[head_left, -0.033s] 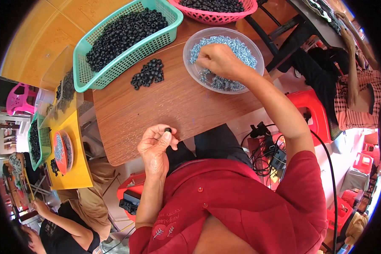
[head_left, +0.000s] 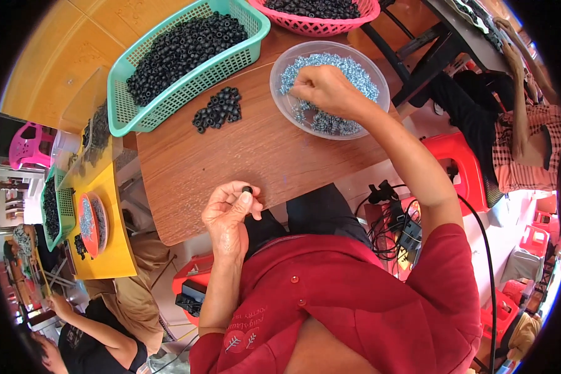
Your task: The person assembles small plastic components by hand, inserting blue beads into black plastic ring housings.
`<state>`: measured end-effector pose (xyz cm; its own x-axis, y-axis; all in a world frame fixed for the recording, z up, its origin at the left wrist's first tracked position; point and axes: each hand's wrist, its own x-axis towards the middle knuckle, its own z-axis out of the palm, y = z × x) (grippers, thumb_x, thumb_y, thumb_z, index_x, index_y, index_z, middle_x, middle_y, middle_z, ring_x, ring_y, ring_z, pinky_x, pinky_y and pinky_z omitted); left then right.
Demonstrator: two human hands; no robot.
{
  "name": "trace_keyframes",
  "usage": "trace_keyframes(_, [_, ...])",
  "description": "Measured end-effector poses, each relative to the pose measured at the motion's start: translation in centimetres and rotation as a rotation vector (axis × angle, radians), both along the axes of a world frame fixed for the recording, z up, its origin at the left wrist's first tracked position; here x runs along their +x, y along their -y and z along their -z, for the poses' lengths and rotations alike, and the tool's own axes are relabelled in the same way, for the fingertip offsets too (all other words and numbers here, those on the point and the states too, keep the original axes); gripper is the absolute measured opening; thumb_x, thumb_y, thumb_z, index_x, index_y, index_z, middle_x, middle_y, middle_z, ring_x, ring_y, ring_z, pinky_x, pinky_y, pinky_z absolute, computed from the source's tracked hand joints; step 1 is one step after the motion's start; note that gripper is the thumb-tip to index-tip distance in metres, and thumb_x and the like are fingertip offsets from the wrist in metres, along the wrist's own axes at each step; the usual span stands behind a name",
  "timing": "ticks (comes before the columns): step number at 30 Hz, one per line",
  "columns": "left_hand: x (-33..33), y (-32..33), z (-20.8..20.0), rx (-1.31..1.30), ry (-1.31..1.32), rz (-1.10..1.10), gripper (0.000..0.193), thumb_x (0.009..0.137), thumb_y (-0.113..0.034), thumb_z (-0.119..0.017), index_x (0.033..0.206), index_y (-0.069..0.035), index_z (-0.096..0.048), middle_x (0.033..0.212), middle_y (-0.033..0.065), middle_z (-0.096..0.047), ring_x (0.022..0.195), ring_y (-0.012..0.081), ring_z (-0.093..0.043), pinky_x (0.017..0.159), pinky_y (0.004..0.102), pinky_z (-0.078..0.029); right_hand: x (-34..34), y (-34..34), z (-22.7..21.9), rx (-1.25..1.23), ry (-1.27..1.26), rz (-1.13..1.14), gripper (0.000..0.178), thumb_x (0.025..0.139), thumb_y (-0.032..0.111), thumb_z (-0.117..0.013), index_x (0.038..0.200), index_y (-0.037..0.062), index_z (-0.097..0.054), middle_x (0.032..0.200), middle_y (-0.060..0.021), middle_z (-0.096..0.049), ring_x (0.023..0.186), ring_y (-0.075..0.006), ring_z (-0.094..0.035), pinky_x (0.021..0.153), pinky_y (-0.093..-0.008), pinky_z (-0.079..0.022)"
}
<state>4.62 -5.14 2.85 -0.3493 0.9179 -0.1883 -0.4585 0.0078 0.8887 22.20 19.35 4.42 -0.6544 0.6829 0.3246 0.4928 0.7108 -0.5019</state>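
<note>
Between thumb and fingers, my left hand [head_left: 229,215] pinches a small black cap-like piece [head_left: 247,189] above the near edge of the brown table [head_left: 230,165]. My right hand [head_left: 324,87] is over a clear round bowl [head_left: 279,103] of small shiny silver-blue metal pieces [head_left: 355,73]. Its fingers are curled together, and whatever they hold is hidden. A little pile of black ring-like pieces [head_left: 218,110] lies on the table left of the bowl. Behind the pile, a green plastic basket [head_left: 190,87] holds many similar black pieces [head_left: 184,53].
At the far edge stands a pink basket [head_left: 311,26] of black pieces. On the left, a yellow table [head_left: 115,249] carries another green basket [head_left: 68,215] and bowls, with a co-worker beside it. A red stool [head_left: 461,168], cables [head_left: 386,237] and another person are at the right.
</note>
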Motion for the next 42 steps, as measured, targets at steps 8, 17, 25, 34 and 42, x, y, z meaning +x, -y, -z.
trace_keyframes(8, [-0.6,-4.6,-1.1,-0.025,0.085,0.010,0.014,0.087,-0.007,-0.065,0.097,0.002,-0.061,0.075,0.0123,-0.064,0.052,0.0129,-0.055,0.047,0.0235,-0.042,1.5,1.0,-0.8,-0.644,-0.338,0.010,0.015,0.082,0.014,-0.066,0.076,0.0003,-0.064,0.071,-0.0018,-0.063,0.063,-0.0058,-0.053,0.056,-0.0223,-0.043])
trace_keyframes(17, [-1.0,-8.4,-2.3,0.035,-0.248,0.029,0.017,0.085,-0.010,-0.070,0.098,0.000,-0.065,0.075,0.0030,-0.063,0.055,0.0067,-0.052,0.049,0.0190,-0.040,-2.1,4.0,-2.3,-1.102,-0.492,-0.176,0.017,0.081,0.017,-0.070,0.082,0.0008,-0.065,0.075,-0.0055,-0.066,0.064,-0.0084,-0.056,0.055,-0.0214,-0.043])
trace_keyframes(25, [-2.3,-9.4,-2.1,0.311,-0.897,0.010,0.020,0.081,-0.001,-0.069,0.101,-0.002,-0.069,0.080,0.0048,-0.064,0.070,0.0111,-0.059,0.063,0.0242,-0.048,-4.6,4.8,-1.5,-1.257,-0.500,-0.234,0.017,0.082,0.016,-0.069,0.085,-0.0003,-0.064,0.077,-0.0058,-0.065,0.067,-0.0095,-0.057,0.058,-0.0217,-0.043])
trace_keyframes(34, [-3.7,-8.7,0.3,0.248,-0.903,-0.137,0.012,0.082,-0.004,-0.070,0.091,0.000,-0.064,0.075,0.0035,-0.063,0.065,0.0103,-0.057,0.059,0.0237,-0.047,-7.1,6.5,0.7,-1.331,-0.708,-0.093,0.013,0.079,0.011,-0.069,0.085,0.0007,-0.064,0.078,-0.0043,-0.063,0.066,-0.0093,-0.055,0.057,-0.0216,-0.042])
trace_keyframes(42, [-5.2,-8.0,1.5,0.072,-0.770,-0.080,0.012,0.085,-0.009,-0.069,0.089,-0.001,-0.061,0.075,0.0040,-0.062,0.066,0.0105,-0.056,0.059,0.0258,-0.047,-8.8,7.4,1.6,-1.157,-0.688,-0.060,0.017,0.079,0.014,-0.073,0.088,0.0029,-0.064,0.075,-0.0002,-0.062,0.064,-0.0065,-0.052,0.058,-0.0196,-0.040])
